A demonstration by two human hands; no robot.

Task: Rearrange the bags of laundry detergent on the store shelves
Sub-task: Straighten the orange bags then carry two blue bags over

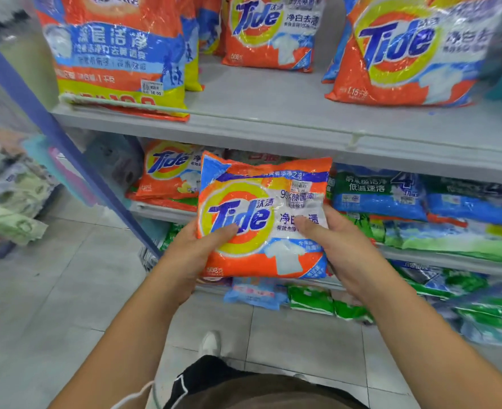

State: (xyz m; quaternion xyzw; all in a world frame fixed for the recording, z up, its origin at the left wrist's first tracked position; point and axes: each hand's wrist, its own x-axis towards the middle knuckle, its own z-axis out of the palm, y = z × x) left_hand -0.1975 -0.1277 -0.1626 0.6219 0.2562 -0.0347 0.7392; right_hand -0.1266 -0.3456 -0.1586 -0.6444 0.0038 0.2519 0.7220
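A small orange Tide detergent bag (pixel 261 199) is held upright in front of the lower shelves. My left hand (pixel 196 252) grips its left edge, thumb on the front. My right hand (pixel 341 246) grips its right edge, thumb pressed on the white panel. On the grey upper shelf (pixel 273 113) stand a large orange, blue and yellow bag (pixel 117 51) at the left, a small Tide bag (pixel 270 33) at the back middle and a large Tide bag (pixel 406 54) at the right. Another small Tide bag (pixel 167 172) lies on the shelf below, behind the held one.
Blue detergent bags (pixel 379 196) and green ones (pixel 450 240) are stacked on the lower right shelves. More blue and green packs (pixel 308 299) lie on the bottom shelf. A blue shelf upright (pixel 67 149) runs down the left. Grey tiled floor (pixel 67 290) lies below, with blurred goods at far left.
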